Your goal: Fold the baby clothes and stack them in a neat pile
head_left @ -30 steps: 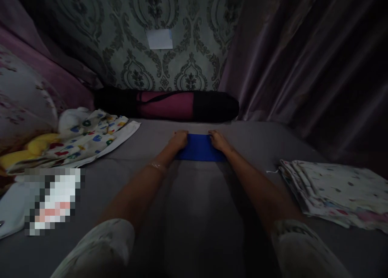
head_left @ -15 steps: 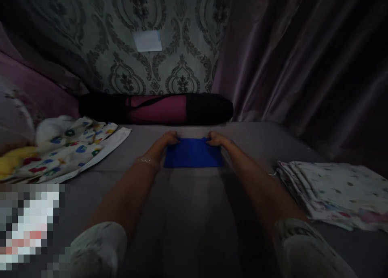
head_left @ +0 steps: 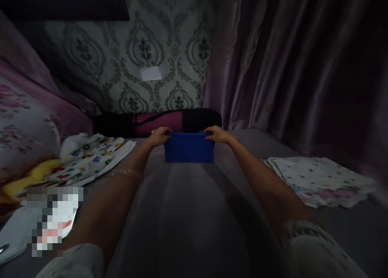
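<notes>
A blue box stands on the grey bed surface, its broad front side facing me and a thin rim along the top. My left hand is closed on the upper left corner, thumb toward me. At the upper right corner, my right hand grips the rim the same way. Both arms reach straight out. The inside of the box and the fingers behind its rim are hidden.
Behind the box lies a long black and pink bag against the patterned wall. A folded printed cloth is at the right. At the left are another printed cloth, a yellow plush thing and a partly pixelated white item.
The blue box now shows a taller, upright front and a rim; before, it looked flatter. Both hands stay on its upper corners. My view has tilted up, bringing a dark frame into sight.
</notes>
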### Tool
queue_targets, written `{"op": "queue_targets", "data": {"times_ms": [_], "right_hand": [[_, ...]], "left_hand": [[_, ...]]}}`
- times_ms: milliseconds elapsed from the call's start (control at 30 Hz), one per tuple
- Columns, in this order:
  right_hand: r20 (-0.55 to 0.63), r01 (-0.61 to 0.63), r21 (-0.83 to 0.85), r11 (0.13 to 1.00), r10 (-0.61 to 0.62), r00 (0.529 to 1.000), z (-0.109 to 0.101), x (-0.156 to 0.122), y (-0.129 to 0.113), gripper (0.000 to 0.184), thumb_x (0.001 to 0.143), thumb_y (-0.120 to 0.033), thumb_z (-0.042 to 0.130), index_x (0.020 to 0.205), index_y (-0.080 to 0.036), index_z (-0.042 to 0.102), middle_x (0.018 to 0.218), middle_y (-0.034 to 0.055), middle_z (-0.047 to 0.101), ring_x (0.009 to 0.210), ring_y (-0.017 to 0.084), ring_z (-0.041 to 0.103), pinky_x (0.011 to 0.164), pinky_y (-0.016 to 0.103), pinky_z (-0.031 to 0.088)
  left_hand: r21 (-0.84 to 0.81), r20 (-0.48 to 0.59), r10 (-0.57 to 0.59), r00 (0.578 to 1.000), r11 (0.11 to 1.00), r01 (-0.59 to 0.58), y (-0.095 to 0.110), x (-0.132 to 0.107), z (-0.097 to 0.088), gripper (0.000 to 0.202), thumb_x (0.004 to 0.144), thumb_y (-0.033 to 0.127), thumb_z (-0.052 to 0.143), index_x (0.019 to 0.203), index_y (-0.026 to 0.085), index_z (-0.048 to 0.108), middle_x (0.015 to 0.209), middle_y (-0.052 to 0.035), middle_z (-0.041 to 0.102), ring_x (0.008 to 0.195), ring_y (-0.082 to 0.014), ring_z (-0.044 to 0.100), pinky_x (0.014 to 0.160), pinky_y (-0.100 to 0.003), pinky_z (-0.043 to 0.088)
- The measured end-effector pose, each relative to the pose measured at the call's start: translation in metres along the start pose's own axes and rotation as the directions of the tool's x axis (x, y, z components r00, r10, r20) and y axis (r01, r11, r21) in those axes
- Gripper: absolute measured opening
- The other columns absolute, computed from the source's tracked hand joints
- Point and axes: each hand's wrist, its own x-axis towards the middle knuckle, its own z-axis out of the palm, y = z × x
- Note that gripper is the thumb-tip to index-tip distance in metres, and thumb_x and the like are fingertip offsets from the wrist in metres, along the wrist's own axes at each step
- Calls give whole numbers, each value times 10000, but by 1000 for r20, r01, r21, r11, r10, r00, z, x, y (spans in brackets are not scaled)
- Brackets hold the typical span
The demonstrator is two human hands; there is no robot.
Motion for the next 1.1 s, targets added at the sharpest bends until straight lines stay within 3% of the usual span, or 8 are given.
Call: {"op": "queue_targets", "data": {"times_ms": [100,200,433,567,800,933,1033,1100], "right_hand": [[-129,99,-119,988,-115,985,-8,-23,-13,315,800,-69,603,1093,-171,656,1066,56,652,994,181,588,889,287,446],[-206,170,-273,947,-230,951,11,-55,-21,377,794,-1,480,1093,-186,617,1073,65,601,1012,189,523,900,305,413],[7,278,-394,876,-300,954,82,-129,-24,375,846,26,370,1065,-192,583,1049,70,555,973,193,466,866,289,388],[93,251,-359,899,-234,968,100,-143,-19,428,837,38,370,1122,-192,591,1095,81,551,1002,194,466,883,299,386],[142,96,-265,959,-59,988,103,-144,-19,483,798,47,430,1160,-191,643,1162,96,590,1090,197,519,945,300,390],[-25,-47,-221,974,42,999,102,-124,-37,384,885,-53,367,1051,-171,692,1132,99,637,1079,199,558,967,304,399],[-126,-159,-197,967,136,983,115,-105,-56,426,958,-159,307,1291,-151,573,1307,119,582,1222,212,499,1054,347,348],[-88,-243,-217,945,229,969,128,-97,-64,486,993,-293,298,1442,-153,423,1484,134,429,1380,258,343,1133,442,241]], "left_hand": [[77,-128,86,988,994,-77,15,-20,-13,300,798,236,515,1061,232,660,1063,-33,705,1064,-240,609,1002,-402,362],[185,-200,205,958,968,-168,22,-53,-2,301,790,182,491,1051,228,634,1063,-58,675,1074,-248,576,986,-432,335],[271,33,312,949,912,-309,18,-139,67,374,729,50,442,1041,216,567,1070,-85,610,1053,-246,534,968,-437,314],[315,72,280,957,904,-288,16,-163,85,358,787,63,409,1064,212,580,1057,-99,609,1036,-252,534,954,-441,318],[274,161,123,979,948,-164,17,-174,74,396,740,56,467,1059,203,650,1105,-97,658,1078,-266,561,992,-471,295],[227,23,-85,996,971,78,39,-156,72,346,864,142,401,1094,190,655,1151,-110,678,1117,-270,568,988,-467,336],[169,-20,-136,991,976,137,58,-140,87,385,938,245,348,1220,165,598,1260,-135,631,1191,-268,542,1041,-460,333],[165,22,-125,992,979,120,63,-135,103,448,968,328,314,1310,146,538,1385,-150,542,1317,-282,442,1116,-482,258]]}}
